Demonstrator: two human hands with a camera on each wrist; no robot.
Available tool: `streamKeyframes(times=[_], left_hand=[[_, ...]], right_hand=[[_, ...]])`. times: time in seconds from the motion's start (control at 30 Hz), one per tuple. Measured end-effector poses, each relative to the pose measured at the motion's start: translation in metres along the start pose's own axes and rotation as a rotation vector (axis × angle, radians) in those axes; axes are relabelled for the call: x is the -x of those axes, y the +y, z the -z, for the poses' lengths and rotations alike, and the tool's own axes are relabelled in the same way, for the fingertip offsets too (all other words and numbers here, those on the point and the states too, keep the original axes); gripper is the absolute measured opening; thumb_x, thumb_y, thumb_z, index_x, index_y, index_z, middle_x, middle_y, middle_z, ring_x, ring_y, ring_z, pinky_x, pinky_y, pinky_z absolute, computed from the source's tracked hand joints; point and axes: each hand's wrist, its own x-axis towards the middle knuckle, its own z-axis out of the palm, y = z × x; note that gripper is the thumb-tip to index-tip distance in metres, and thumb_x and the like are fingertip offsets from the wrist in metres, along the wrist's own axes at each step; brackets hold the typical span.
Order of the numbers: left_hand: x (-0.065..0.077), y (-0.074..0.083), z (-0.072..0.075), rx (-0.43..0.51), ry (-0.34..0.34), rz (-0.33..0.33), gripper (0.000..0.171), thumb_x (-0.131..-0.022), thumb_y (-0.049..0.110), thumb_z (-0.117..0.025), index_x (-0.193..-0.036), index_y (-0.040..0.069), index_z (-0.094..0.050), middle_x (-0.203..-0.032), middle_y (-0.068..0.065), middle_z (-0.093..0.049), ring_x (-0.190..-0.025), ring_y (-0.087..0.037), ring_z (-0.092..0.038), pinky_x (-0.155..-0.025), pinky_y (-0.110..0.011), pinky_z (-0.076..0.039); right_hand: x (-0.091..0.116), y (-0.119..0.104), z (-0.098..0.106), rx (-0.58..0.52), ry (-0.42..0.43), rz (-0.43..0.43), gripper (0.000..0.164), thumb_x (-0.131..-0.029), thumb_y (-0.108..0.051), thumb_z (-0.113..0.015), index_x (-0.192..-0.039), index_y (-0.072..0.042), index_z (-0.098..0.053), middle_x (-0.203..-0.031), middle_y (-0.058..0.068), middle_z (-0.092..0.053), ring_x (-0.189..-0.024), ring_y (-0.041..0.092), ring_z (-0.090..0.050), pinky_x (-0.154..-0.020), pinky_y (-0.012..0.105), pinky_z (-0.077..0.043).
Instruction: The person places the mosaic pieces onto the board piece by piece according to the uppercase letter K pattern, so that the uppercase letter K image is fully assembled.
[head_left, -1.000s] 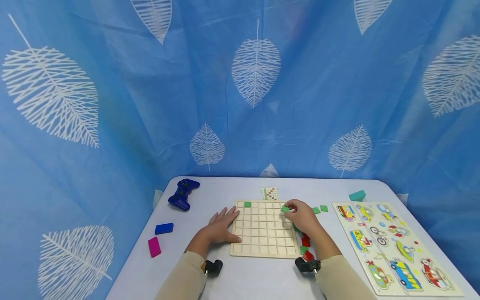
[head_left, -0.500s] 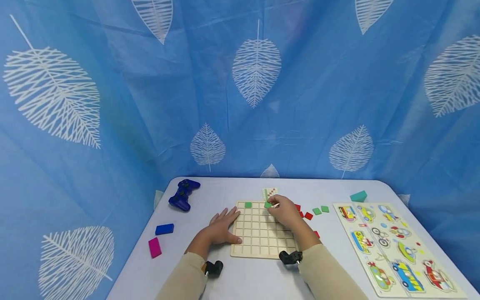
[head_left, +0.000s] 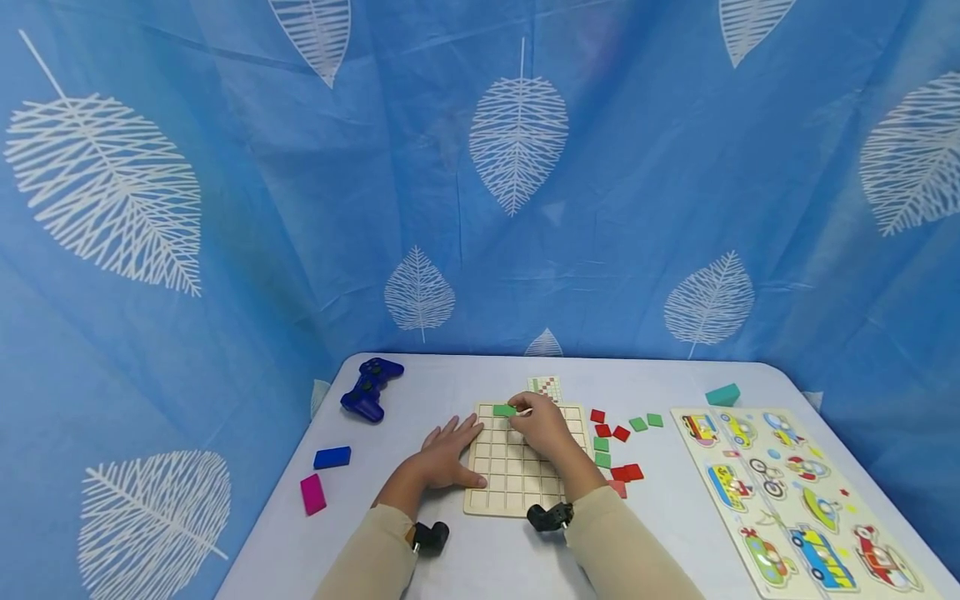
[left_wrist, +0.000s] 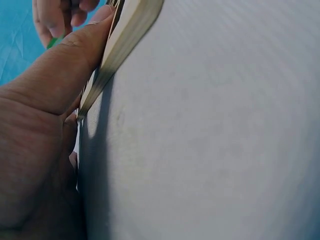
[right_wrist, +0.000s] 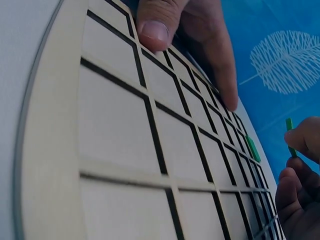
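My right hand [head_left: 542, 425] pinches a thin green square tile [right_wrist: 291, 137] between thumb and fingertips, over the far row of the wooden grid board [head_left: 507, 500]. In the right wrist view the tile stands on edge, clear of the board. A second green tile [right_wrist: 253, 148] lies in a far-row cell; the two overlap in the head view. At the board's left side my left hand [head_left: 446, 460] rests with spread, straight fingers, its thumb [left_wrist: 75, 55] on the board's rim. A small pattern card [head_left: 544, 386] lies just behind the board, partly hidden by my right hand.
Several loose red tiles [head_left: 622, 433] and green tiles [head_left: 637, 424] lie right of the board. Further right is a vehicle puzzle board [head_left: 795, 492], with a teal block [head_left: 723, 395] behind it. Left are a blue game controller [head_left: 367, 390], a blue block [head_left: 332, 457] and a pink block [head_left: 313, 494].
My right hand has carried the green tile leftward along the far row, from the board's right corner to beside the tile lying there. My left hand has stayed in place.
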Motion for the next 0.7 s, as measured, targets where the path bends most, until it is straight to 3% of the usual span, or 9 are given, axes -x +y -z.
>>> streamKeyframes(times=[0.23, 0.37, 0.5, 0.7], left_hand=[[0.000, 0.000, 0.000, -0.010, 0.001, -0.002, 0.110, -0.078, 0.061, -0.086, -0.167, 0.026, -0.031, -0.177, 0.003, -0.016, -0.164, -0.030, -0.004, -0.131, -0.056, -0.004], [0.000, 0.000, 0.000, -0.002, -0.002, 0.000, 0.110, -0.078, 0.060, -0.086, -0.167, 0.026, -0.030, -0.177, 0.005, -0.015, -0.165, -0.030, -0.003, -0.132, -0.056, -0.003], [0.000, 0.000, 0.001, 0.006, 0.002, 0.000, 0.110, -0.078, 0.060, -0.086, -0.167, 0.026, -0.031, -0.177, 0.005, -0.015, -0.165, -0.030, -0.003, -0.131, -0.057, -0.003], [-0.001, -0.002, -0.001, 0.004, 0.000, -0.002, 0.111, -0.077, 0.061, -0.086, -0.167, 0.026, -0.031, -0.177, 0.005, -0.015, -0.165, -0.030, -0.004, -0.131, -0.057, -0.004]], right_hand=[[-0.006, -0.001, -0.016, 0.035, -0.024, -0.029, 0.026, -0.096, -0.015, -0.073, -0.122, -0.015, -0.073, -0.117, 0.004, -0.068, -0.108, 0.024, -0.066, -0.088, 0.044, -0.057], [-0.007, 0.001, -0.021, 0.091, -0.003, -0.039, 0.025, -0.094, -0.014, -0.074, -0.119, -0.015, -0.076, -0.110, 0.002, -0.068, -0.099, 0.021, -0.061, -0.088, 0.044, -0.053], [-0.007, 0.003, -0.024, 0.124, 0.023, -0.038, 0.027, -0.091, -0.012, -0.074, -0.118, -0.015, -0.077, -0.113, 0.003, -0.067, -0.100, 0.020, -0.060, -0.089, 0.045, -0.053], [-0.007, 0.007, -0.029, 0.173, 0.032, -0.054, 0.027, -0.092, -0.014, -0.072, -0.118, -0.019, -0.077, -0.105, 0.000, -0.064, -0.092, 0.019, -0.058, -0.083, 0.041, -0.051]])
